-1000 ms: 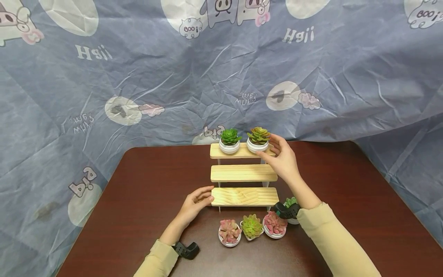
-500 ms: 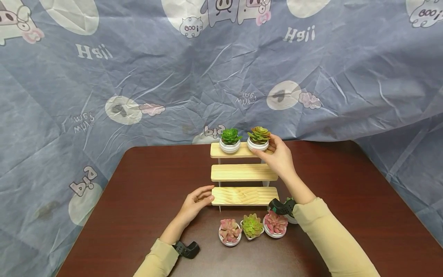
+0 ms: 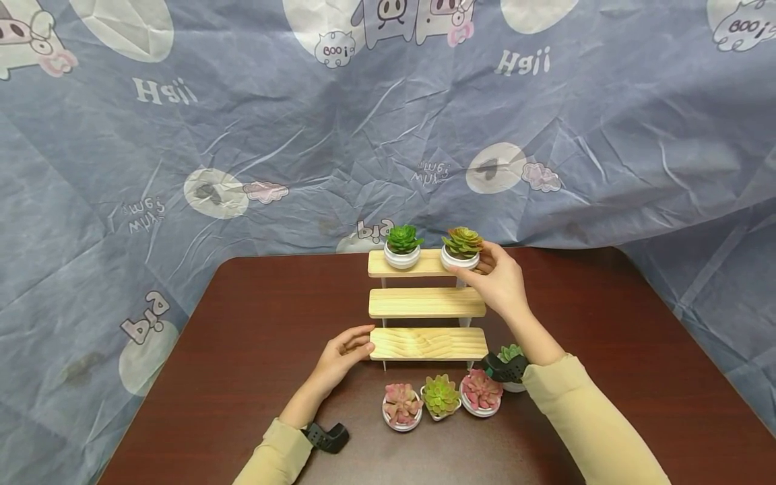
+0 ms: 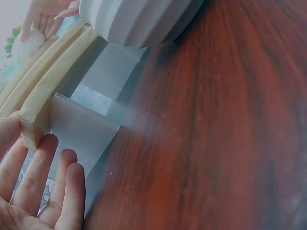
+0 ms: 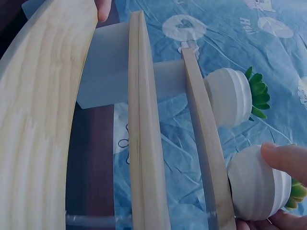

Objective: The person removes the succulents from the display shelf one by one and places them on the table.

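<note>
While the left hand point(image 3: 342, 358) pinches the left end of the bottom wooden shelf point(image 3: 427, 345), the right hand point(image 3: 503, 279) holds the white pot point(image 3: 458, 261) of the red-tinged succulent point(image 3: 463, 240) between thumb and fingers near the right end of the top wooden shelf point(image 3: 430, 263); seating its base flat before loosening should prevent tipping.

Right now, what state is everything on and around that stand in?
Wooden stand: upright
Dark green plant: upright on the top shelf
Red-tipped plant: upright at the top shelf, held
Right hand: holding that plant's pot
Left hand: gripping the bottom shelf
Yellow-green plant: on the table, unheld
Pink plants: either side of it, unheld
Pale green plant: partly hidden by a wristband
</note>
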Tool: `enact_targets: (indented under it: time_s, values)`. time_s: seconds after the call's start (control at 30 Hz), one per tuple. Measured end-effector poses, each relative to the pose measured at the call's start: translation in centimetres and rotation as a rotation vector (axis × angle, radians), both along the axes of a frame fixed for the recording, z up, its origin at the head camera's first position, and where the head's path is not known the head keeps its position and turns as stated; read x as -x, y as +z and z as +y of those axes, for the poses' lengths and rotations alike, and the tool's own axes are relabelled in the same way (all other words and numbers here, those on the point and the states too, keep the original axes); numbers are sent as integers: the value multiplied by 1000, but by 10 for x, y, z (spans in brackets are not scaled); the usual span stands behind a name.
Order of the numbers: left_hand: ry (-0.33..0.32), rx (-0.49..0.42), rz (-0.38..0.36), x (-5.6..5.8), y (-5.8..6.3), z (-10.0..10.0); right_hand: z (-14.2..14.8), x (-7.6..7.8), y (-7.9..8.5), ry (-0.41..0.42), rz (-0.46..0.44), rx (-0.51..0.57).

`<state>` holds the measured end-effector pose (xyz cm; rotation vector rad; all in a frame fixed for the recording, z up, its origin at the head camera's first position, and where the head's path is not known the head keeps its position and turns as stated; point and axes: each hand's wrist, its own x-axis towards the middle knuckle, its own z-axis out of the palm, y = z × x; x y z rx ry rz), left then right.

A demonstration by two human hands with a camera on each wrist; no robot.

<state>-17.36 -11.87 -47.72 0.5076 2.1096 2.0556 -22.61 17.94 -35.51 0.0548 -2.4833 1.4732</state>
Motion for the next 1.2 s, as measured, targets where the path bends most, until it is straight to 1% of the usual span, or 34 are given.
enact_targets:
  time_s: [0.27, 0.47, 0.83, 1.03, 1.2]
  values:
    - [-2, 0, -6, -1, -1, -1, 15, -13, -2, -4, 22, 44]
    - [1, -4, -5, 0, 0, 0, 27, -21, -6, -30, 26, 30]
    - [0, -9, -8, 1, 0, 0, 44, -40, -9, -72, 62, 2]
    - [-6, -11, -4, 1, -1, -1, 53, -45, -15, -94, 44, -33]
    - [-13, -25, -1, 1, -2, 0, 60, -47, -24, -91, 23, -41]
